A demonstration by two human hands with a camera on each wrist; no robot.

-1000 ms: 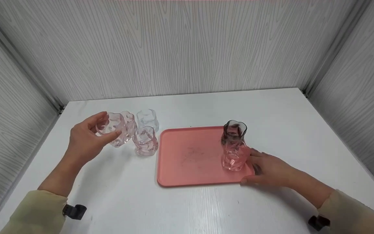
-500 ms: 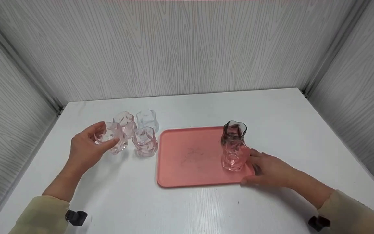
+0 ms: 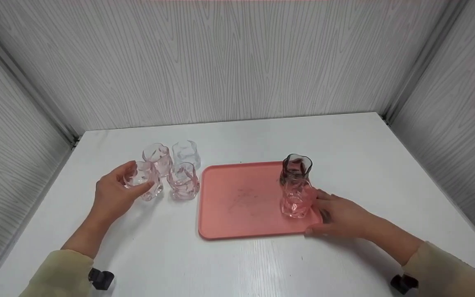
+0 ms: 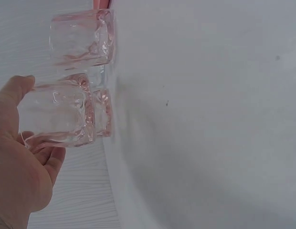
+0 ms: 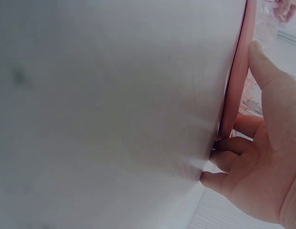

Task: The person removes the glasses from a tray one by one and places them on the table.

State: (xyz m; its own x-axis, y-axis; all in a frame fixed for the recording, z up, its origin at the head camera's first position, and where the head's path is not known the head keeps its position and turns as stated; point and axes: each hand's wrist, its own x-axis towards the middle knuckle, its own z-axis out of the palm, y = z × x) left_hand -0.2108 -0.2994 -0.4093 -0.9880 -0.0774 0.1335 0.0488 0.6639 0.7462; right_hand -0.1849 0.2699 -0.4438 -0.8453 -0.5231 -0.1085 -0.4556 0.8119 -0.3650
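Note:
My left hand [image 3: 116, 194] holds a clear pink-tinted glass [image 3: 143, 181] between thumb and fingers, close over the white table. In the left wrist view this glass [image 4: 57, 114] is upright, its base near the tabletop. Right beside it stand two more pink-tinted glasses [image 3: 184, 183] [image 3: 158, 159] and a colourless glass [image 3: 186, 153]. My right hand [image 3: 340, 216] grips the near right corner of a pink tray [image 3: 241, 202], thumb along the front edge and fingers at the right side. On the tray's right part, a pink glass [image 3: 294, 204] stands in front of a dark grey glass [image 3: 295, 167].
The white table [image 3: 237, 264] extends around the tray. Light wood-grain panels [image 3: 229, 62] rise behind it and at both sides. The standing glasses lie just left of the tray's left edge.
My left hand has lowered the pink glass and brought it slightly toward me, apart from the glass behind it. My right hand and the tray stay in place.

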